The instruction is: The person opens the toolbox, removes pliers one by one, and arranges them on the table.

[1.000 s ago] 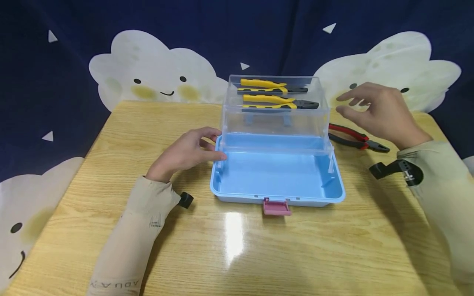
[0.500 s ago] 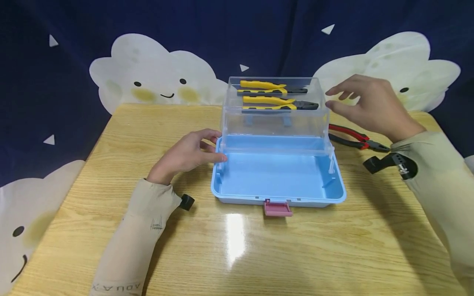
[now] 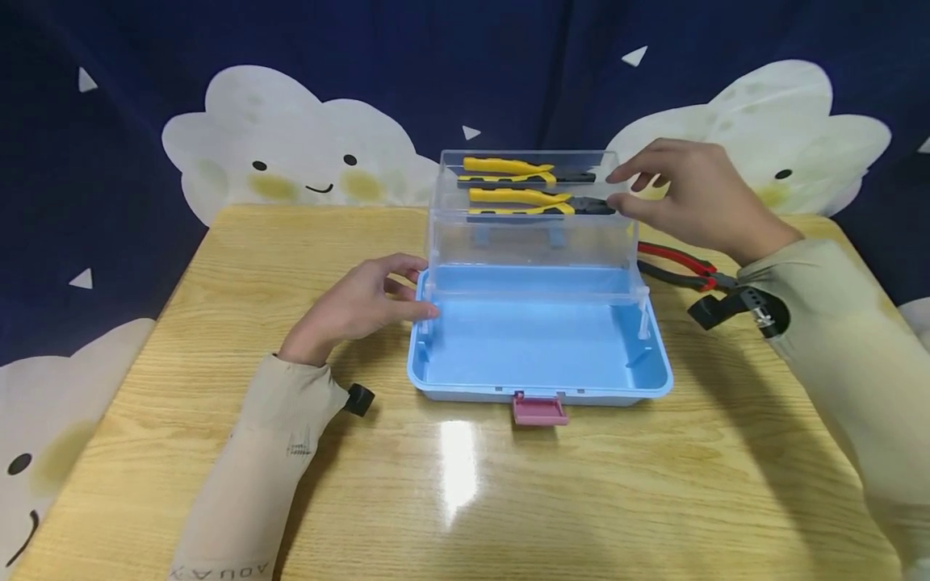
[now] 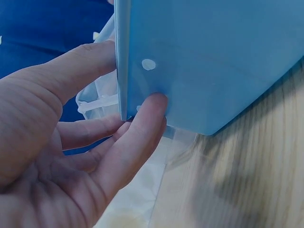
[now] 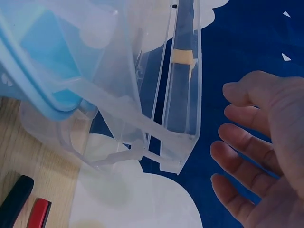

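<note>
Now nearing the toolbox (image 3: 530,343) tools: right hand (image 3: 690,190) above its clear upper tray (image 3: 530,244)

It has moved leftward, fingers loosely curved and gripping nothing, putting both yellow-handled tools seemingly within reach. Combination pliers (image 3: 519,196) lie at the front of that tray, above the toolbox's back; apparently long-nose pliers (image 3: 508,166) lie behind them. Meanwhile the left hand (image 3: 359,298) pinches the toolbox's left rim, likely steadying it. Red-and-black pliers (image 3: 676,254) lie just right of the toolbox, tips hidden by the right sleeve (image 3: 799,282). A pink latch (image 3: 539,410) juts from its front. Tray walls surround the yellow-handled tools, perhaps limiting finger room.
</note>
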Demonstrator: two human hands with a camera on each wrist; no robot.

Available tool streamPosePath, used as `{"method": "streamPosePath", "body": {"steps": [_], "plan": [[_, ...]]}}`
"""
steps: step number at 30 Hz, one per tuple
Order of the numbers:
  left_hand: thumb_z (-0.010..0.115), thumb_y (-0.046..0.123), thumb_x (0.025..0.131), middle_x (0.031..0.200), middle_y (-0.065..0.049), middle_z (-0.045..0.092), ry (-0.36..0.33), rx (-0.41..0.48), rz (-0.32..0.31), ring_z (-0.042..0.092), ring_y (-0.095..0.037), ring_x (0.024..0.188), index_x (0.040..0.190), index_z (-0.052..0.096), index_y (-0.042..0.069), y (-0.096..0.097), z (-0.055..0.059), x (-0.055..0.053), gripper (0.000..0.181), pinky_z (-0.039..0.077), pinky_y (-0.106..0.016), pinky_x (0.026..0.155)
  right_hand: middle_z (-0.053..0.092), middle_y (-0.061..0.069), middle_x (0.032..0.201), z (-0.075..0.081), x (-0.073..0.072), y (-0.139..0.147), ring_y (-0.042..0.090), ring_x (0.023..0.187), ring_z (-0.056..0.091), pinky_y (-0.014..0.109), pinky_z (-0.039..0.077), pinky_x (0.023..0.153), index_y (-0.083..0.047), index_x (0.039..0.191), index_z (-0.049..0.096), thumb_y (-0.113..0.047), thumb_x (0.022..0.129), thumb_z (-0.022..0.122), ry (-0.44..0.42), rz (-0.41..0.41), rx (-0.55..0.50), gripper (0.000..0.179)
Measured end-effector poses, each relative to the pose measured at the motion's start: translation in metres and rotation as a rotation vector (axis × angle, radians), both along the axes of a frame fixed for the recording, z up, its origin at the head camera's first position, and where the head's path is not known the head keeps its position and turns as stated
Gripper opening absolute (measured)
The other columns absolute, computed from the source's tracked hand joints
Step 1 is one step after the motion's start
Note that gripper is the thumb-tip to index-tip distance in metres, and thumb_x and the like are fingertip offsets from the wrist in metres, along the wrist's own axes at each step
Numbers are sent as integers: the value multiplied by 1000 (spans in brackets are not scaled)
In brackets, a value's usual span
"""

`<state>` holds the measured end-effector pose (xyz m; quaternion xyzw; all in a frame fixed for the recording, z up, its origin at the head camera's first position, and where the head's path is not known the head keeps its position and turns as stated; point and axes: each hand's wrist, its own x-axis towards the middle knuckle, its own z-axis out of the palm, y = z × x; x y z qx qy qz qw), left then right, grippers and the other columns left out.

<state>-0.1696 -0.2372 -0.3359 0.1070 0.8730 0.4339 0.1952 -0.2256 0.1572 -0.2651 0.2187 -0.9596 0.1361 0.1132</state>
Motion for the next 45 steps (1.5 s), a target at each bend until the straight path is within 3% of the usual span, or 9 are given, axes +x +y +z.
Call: {"method": "streamPosePath", "body": {"steps": [7, 16, 23, 31, 45], "plan": [[84, 37, 87, 142, -3, 55, 0, -6, 0, 61, -26, 125, 150, 51, 19, -2, -2, 1, 74, 53, -41, 97, 75, 15, 119, 1, -2, -9, 29, 97, 69, 42, 51, 82, -8, 119, 76, -27, 96, 72, 1, 50, 8, 30], [84, 37, 88, 143, -4, 54, 0, 1, -3, 61, -26, 124, 150, 51, 19, -2, -3, 1, 73, 54, -40, 96, 76, 12, 115, 3, -9, -16, 25, 94, 69, 32, 48, 77, -9, 116, 77, -26, 95, 75, -19, 99, 24, 28], [84, 34, 88, 139, -7, 55, 5, 14, -6, 63, -27, 121, 149, 52, 16, -2, -4, 0, 71, 53, -36, 90, 74, 15, 118, 6, -17, -25, 31, 101, 69, 39, 52, 79, -7, 119, 75, -25, 97, 74, -103, 90, 59, 29], [84, 34, 87, 140, -6, 55, 8, 15, -8, 63, -26, 121, 150, 51, 16, -1, -1, 0, 73, 53, -36, 92, 72, 14, 127, 8, -22, -30, 31, 109, 67, 39, 53, 82, -9, 123, 75, -25, 97, 74, -187, 66, 61, 31], [84, 34, 87, 140, -6, 55, 15, 11, -16, 64, -26, 120, 150, 51, 16, -2, -1, -1, 73, 54, -35, 89, 72, 13, 127, 7, -31, -38, 26, 105, 68, 34, 52, 77, -10, 121, 75, -30, 97, 75, -241, 80, 100, 32]]}}
